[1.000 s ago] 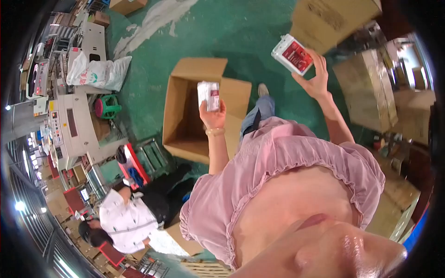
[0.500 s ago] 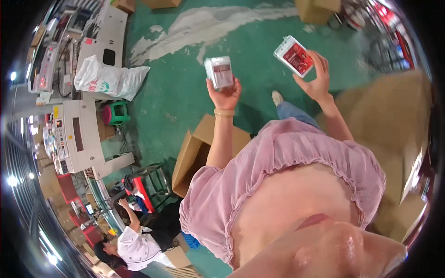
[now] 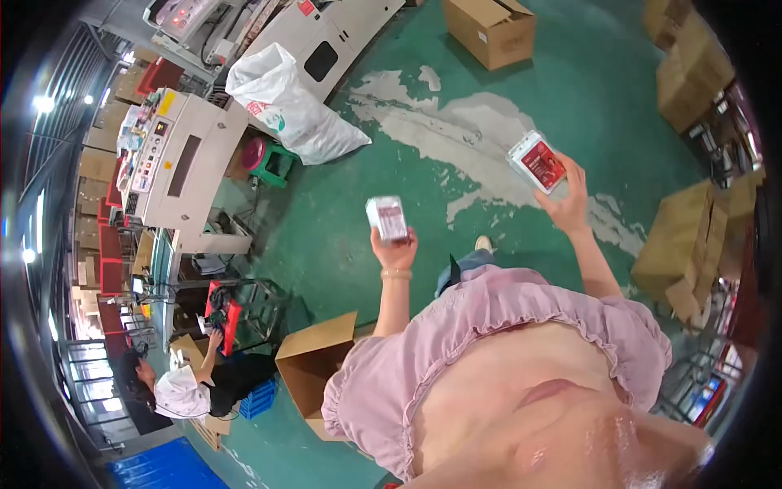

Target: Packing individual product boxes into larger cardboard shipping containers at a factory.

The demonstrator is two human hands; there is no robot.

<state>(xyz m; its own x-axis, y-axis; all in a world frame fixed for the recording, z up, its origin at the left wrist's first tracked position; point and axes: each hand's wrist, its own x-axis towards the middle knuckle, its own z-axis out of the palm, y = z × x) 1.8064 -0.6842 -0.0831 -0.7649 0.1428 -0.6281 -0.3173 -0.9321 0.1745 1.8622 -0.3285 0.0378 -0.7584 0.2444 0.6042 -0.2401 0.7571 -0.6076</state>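
- Two white-edged rectangular packs are held up above the green floor [image 3: 334, 273], well apart, one per hand.
- The left hand [image 3: 395, 252] grips the lower end of the left pack [image 3: 386, 218]; its label is dark red and white, the lettering blurred. Whether this is a stack cannot be told.
- The right hand [image 3: 568, 201] grasps the right pack [image 3: 536, 163] by its near edge, thumb and fingers on opposite sides; its red label carries pale print too small to read.
- One open cardboard carton [image 3: 306, 376] sits below the left forearm; another carton [image 3: 507, 42] lies at the upper edge, with faint marking.
- One white woven sack [image 3: 303, 118] bears red and green print, near one green stool [image 3: 275, 165].
- One co-worker [image 3: 182, 394], in a white top, is at lower left.
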